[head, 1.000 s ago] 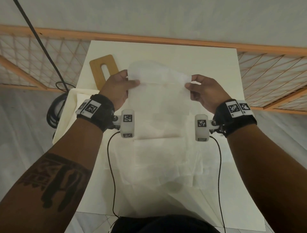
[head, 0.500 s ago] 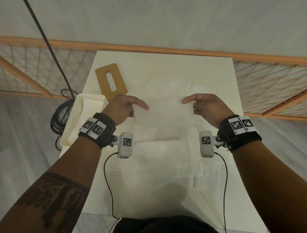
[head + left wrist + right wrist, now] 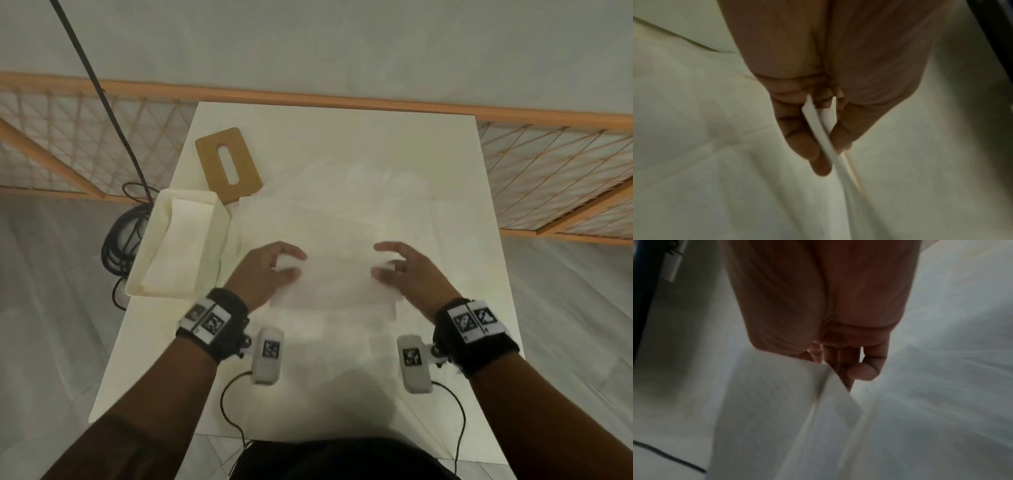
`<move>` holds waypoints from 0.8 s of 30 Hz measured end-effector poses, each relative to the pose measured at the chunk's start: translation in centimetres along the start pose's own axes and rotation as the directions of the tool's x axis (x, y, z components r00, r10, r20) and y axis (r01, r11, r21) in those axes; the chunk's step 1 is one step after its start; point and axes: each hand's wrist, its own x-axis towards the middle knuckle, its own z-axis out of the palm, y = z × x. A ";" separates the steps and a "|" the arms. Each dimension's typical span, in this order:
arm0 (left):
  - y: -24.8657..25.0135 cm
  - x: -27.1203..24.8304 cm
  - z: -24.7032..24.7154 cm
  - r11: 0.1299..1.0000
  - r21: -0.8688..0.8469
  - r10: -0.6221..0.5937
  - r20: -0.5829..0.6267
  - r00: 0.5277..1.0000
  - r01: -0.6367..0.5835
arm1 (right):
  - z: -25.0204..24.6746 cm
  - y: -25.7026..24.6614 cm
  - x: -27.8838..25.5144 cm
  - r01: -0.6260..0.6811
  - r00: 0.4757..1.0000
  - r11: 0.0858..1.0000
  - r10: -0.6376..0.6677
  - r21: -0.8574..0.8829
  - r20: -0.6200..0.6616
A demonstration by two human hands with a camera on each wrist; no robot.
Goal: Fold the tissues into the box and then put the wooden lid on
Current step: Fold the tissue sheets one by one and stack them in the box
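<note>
White tissue [image 3: 334, 284] gripped at both ends above table [image 3: 445, 164].
Left hand [image 3: 265, 270] and right hand [image 3: 409, 274] each pinch one tissue edge.

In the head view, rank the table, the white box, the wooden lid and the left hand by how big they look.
1. Table
2. Box
3. Lid and left hand look alike; the hand seems nearer the camera, so no ranking.

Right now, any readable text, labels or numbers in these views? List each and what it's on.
None readable.
Black-and-white square marker tags on the black wristbands and white wrist camera housings: patterns only, no letters or digits.
Brown wooden lid with an oval slot: unmarked.
White open tissue box: no print visible.
</note>
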 end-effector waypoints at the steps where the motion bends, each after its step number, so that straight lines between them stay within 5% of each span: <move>1: -1.2 -0.6 0.6 0.994 0.109 -0.010 -0.007 1.000 0.011 | 0.4 1.6 -0.5 -0.033 0.999 0.998 0.032 -0.044 -0.006; 6: -4.2 -3.4 3.4 0.951 0.294 -0.092 -0.033 0.995 0.098 | 2.3 6.9 -1.6 -0.123 0.990 0.947 0.095 -0.296 -0.109; 15: -5.1 -1.5 4.6 0.947 0.316 -0.019 -0.137 0.990 0.062 | 3.2 5.6 0.8 -0.084 0.975 0.885 -0.022 -0.459 -0.219; 24: -5.6 -0.7 5.9 0.744 0.668 0.093 -0.066 0.993 -0.025 | 3.6 5.2 3.7 -0.147 0.932 0.856 -0.049 -0.496 -0.360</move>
